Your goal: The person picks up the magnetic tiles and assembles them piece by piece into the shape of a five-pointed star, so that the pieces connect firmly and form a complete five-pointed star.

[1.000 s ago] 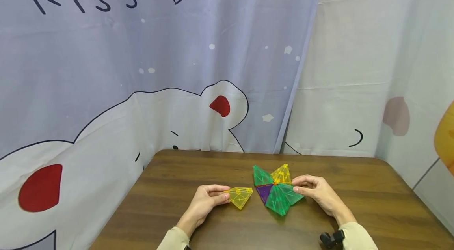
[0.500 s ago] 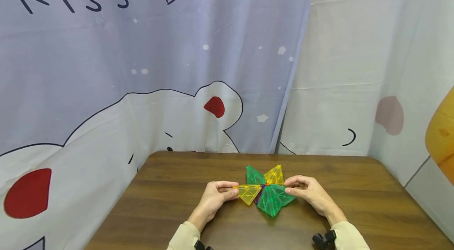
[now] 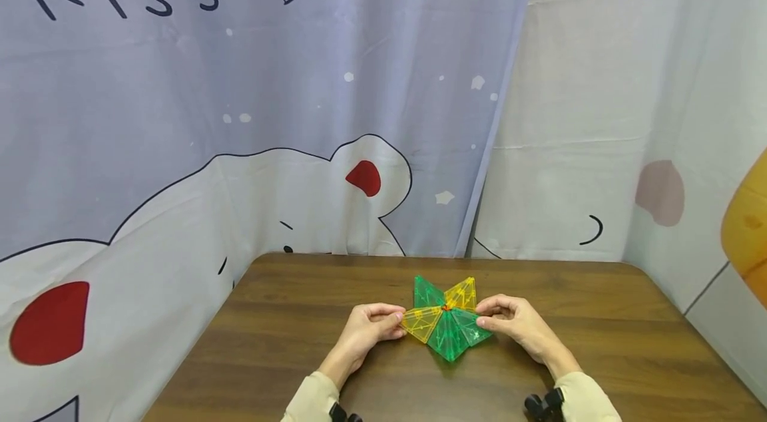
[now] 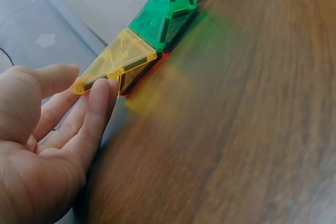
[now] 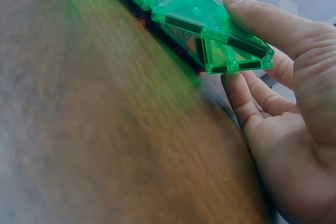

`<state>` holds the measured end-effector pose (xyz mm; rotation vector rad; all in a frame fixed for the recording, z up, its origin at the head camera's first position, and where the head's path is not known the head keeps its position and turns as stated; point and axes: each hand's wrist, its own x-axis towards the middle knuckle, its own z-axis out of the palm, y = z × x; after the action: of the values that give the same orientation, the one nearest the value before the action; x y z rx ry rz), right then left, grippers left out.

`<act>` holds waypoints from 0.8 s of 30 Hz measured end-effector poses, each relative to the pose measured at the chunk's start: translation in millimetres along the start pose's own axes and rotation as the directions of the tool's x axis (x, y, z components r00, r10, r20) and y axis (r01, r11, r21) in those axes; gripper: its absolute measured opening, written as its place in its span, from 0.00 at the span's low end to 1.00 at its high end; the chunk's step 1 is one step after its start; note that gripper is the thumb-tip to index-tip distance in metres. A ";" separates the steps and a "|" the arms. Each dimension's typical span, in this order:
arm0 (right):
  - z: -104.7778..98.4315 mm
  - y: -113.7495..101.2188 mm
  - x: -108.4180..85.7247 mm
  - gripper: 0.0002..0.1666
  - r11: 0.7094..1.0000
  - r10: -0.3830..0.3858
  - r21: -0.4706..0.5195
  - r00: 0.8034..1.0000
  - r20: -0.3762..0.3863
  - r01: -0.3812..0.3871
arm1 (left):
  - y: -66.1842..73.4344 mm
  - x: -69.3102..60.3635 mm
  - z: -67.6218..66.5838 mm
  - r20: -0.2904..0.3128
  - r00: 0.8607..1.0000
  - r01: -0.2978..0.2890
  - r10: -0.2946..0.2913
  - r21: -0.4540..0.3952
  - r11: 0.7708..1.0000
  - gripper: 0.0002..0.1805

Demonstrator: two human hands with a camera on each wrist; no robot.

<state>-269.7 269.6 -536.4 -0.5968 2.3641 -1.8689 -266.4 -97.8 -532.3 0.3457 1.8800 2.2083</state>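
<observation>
A star-shaped ring of translucent magnetic tiles stands on the table, raised toward its orange-red centre. My left hand [image 3: 365, 337] pinches the outer tip of the yellow magnetic tile [image 3: 421, 323] on the left; that tile [image 4: 119, 56] lies against a green one in the left wrist view. On the opposite side, my right hand [image 3: 526, 327] pinches a green magnetic tile [image 3: 470, 325], thumb above and a finger beneath in the right wrist view. A green tile [image 3: 448, 337] points to the front. Behind sit another green tile [image 3: 428, 292] and a yellow tile [image 3: 461, 294]. Lower tiles are mostly hidden.
The wooden table [image 3: 287, 315] has rounded far corners. A printed curtain [image 3: 323, 202] hangs right behind it, and a pale curtain [image 3: 569, 196] continues to the right. Black straps with a small device [image 3: 545, 402] sit at the sleeves.
My left hand has carried the yellow tile rightward and set it onto the ring, over the spot where a purple tile showed. The right hand has kept its place at the green tile.
</observation>
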 end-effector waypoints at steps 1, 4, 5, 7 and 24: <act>-0.3 0.2 -0.5 0.18 1.000 0.004 -0.002 1.000 -0.004 -0.004 | 0.3 -0.1 0.8 0.000 1.000 0.006 -0.006 -0.005 1.000 0.18; -0.4 0.4 -1.9 0.18 1.000 -0.002 -0.006 1.000 -0.004 0.002 | 1.4 -0.3 2.5 -0.005 1.000 0.020 -0.020 -0.007 1.000 0.20; 0.0 0.3 -1.9 0.18 1.000 -0.008 -0.007 1.000 -0.004 0.008 | 2.1 -0.3 2.7 -0.008 1.000 0.022 -0.022 -0.006 1.000 0.20; 0.7 -0.5 -1.3 0.17 1.000 -0.021 -0.006 1.000 -0.001 0.021 | 4.0 0.0 2.5 -0.012 0.999 0.030 -0.030 -0.011 0.999 0.21; 2.3 2.0 -7.7 0.16 1.000 -0.026 -0.004 1.000 -0.010 0.026 | -0.5 -3.0 2.9 -0.008 0.999 0.033 -0.033 0.001 0.999 0.21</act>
<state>-262.5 270.4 -540.3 -0.6238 2.3781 -1.8825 -262.6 -96.0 -532.4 0.3040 1.8769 2.1908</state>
